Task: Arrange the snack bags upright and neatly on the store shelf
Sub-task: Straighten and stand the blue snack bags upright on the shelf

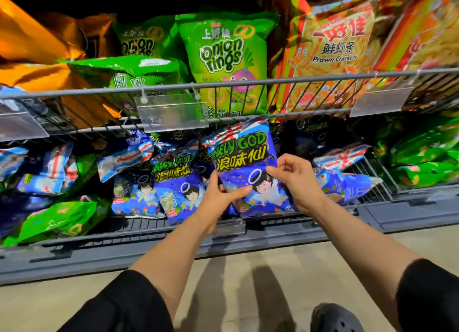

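- There is a single view, from a wide-angle camera worn on the person's head; no second view shares the scene.
- It looks forward and down at the lower shelf (273, 228), which runs across the middle of the picture.
- It sits close: both forearms reach from the bottom edge up to that shelf, and the left hand (218, 195) and right hand (295, 180) lie just above its front edge.
- Above the lower shelf, the wire rail (248, 83) of the upper shelf bends in an arc, showing the lens distortion.
- Below the lower shelf, the floor (248, 269) and a dark shoe (332, 318) fill the bottom of the picture.
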`<state>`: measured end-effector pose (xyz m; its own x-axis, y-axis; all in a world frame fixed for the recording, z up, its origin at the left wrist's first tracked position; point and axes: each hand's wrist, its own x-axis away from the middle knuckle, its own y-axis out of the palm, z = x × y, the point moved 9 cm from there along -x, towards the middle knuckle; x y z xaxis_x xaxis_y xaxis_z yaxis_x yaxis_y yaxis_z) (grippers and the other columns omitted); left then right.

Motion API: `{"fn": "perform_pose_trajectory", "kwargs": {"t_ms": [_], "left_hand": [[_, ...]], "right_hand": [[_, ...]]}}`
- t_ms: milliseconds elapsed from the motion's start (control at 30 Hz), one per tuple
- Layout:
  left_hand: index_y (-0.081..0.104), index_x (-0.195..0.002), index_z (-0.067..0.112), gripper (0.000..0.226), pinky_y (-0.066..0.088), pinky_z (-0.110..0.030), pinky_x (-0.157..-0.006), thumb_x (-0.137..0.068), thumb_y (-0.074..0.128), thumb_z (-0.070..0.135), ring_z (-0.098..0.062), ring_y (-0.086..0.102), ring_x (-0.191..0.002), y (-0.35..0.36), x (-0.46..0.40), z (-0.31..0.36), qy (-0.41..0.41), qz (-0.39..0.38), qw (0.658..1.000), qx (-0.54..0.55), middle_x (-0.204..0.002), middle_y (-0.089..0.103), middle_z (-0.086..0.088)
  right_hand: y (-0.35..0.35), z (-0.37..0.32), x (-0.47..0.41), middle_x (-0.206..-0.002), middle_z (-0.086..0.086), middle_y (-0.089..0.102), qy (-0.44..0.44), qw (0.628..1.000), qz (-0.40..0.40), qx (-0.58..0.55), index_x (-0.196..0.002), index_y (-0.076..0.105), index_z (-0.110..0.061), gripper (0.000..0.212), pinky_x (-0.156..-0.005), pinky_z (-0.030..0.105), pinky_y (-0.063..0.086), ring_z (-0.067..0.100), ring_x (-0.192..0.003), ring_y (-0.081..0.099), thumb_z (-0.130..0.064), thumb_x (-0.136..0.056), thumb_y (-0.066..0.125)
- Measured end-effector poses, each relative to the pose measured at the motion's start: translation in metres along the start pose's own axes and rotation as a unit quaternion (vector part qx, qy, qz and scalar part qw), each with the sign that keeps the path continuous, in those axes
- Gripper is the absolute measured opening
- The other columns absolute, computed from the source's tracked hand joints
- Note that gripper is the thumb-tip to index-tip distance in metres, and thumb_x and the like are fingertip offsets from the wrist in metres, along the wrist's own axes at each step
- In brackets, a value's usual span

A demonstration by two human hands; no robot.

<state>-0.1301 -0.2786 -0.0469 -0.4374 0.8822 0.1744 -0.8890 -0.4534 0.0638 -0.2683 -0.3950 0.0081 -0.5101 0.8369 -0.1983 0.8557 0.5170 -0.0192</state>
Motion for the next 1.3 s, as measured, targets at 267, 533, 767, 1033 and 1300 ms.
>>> {"fn": "perform_pose_trajectory", "kwargs": {"t_ms": [267,533,767,1033,1300], "left_hand": [[0.027,-0.13,0.04,0.072,0.047,-0.005,-0.072,-0.081,0.068,0.006,0.016,0.058,-0.089,-0.007,0.004,0.003,-0.003,-0.052,0.998,-0.041,-0.116,0.055,0.012],[0.023,-0.143,0.045,0.12,0.046,-0.05,-0.101,-0.047,0.095,0.035,-0.025,0.053,-0.126,-0.032,0.003,0.019,0.03,0.032,0.995,-0.086,-0.142,0.05,0.003],[0.01,-0.15,0.036,0.115,0.041,-0.039,-0.097,-0.064,0.085,0.034,-0.031,0.049,-0.125,-0.09,0.026,0.015,-0.013,0.272,0.935,-0.225,-0.144,0.046,-0.01],[0.01,-0.15,0.037,0.114,0.041,-0.044,-0.092,-0.062,0.082,0.047,-0.032,0.05,-0.124,-0.098,0.015,0.019,0.056,0.318,0.895,-0.308,-0.141,0.049,-0.008],[0.009,-0.149,0.035,0.116,0.04,-0.044,-0.096,-0.061,0.082,0.049,-0.03,0.044,-0.13,-0.101,-0.003,0.009,0.066,0.314,0.891,-0.321,-0.145,0.045,-0.007]], "right_hand": [[-0.001,0.003,0.002,-0.073,0.018,0.055,0.042,0.996,-0.058,-0.049,-0.063,0.06,-0.017,0.017,-0.062,0.031,0.041,0.023,-0.067,0.049,-0.009,-0.069,0.074],[0.03,0.01,0.002,-0.064,-0.001,0.063,0.122,0.985,-0.123,-0.011,-0.066,0.054,-0.019,0.025,-0.057,0.025,0.045,0.01,-0.06,0.057,-0.011,-0.086,0.066],[0.001,0.053,-0.003,-0.065,0.013,0.061,0.143,0.97,-0.021,0.197,-0.071,0.056,-0.01,0.016,-0.071,0.033,0.05,0.026,-0.064,0.06,-0.009,-0.085,0.063],[-0.009,0.102,-0.01,-0.135,0.02,0.041,0.083,0.836,-0.105,0.533,-0.137,0.039,-0.006,0.076,-0.107,0.033,0.031,0.034,-0.128,0.038,-0.026,-0.073,0.076],[0.024,0.131,-0.024,-0.152,0.015,0.025,0.009,0.686,-0.207,0.697,-0.147,0.024,-0.015,0.082,-0.119,0.044,0.013,0.034,-0.144,0.015,-0.029,-0.078,0.066]]}}
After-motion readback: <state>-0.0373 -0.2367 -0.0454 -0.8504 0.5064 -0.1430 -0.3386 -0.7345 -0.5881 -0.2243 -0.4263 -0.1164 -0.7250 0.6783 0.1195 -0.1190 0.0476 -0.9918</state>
